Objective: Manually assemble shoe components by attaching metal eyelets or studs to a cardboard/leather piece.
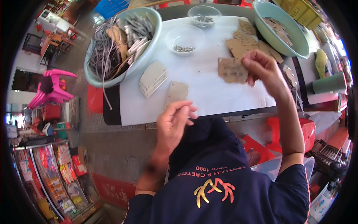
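My right hand [264, 70] pinches the edge of a flat brown paper-faced plate [231, 70] with small holes at its corners, held over the white tabletop. Thumb and fingers of my left hand [176, 118] are curled together at the table's near edge; whatever they hold, if anything, is too small to tell. Just beyond that hand lies a pale grey plate [177, 92] with small holes. A short stack of similar grey plates [153, 80] rests to its left. More brown plates [244, 44] lie spread beyond my right hand.
A large pale green basin [157, 31] of grey cables stands at the left; another basin [300, 52] holds brown plates at the far right. Two clear bowls, one nearer [174, 36] and one farther [191, 15], contain small metal pieces. A green bottle [329, 83] lies right.
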Demonstrator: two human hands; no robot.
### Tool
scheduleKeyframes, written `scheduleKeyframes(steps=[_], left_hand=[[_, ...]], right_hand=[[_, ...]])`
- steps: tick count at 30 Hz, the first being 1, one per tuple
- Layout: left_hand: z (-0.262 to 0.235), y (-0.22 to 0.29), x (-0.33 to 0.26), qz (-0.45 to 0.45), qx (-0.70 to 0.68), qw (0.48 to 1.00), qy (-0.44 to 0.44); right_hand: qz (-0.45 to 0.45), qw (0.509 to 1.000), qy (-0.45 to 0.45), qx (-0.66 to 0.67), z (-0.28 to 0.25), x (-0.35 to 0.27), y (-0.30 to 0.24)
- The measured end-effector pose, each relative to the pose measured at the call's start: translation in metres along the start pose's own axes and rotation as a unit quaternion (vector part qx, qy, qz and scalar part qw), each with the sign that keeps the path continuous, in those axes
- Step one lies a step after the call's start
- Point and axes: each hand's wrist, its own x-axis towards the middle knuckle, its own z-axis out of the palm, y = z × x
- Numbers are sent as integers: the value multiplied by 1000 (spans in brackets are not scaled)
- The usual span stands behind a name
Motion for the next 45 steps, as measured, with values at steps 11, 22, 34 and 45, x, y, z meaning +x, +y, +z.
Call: scheduleKeyframes(steps=[11,22,34,45], left_hand=[[-25,-13,-34,-47,-154,983,92],[-68,-18,-42,-40,-117,983,135],[-57,-5,-29,-31,-116,983,136],[-24,9,0,7,-81,990,116]], right_hand=[[58,984,-168,25,114,-21,24],[-321,791,-250,-457,136,53,8],[-205,900,-226,-311,115,46,-8],[19,980,-177,94,112,0,16]])
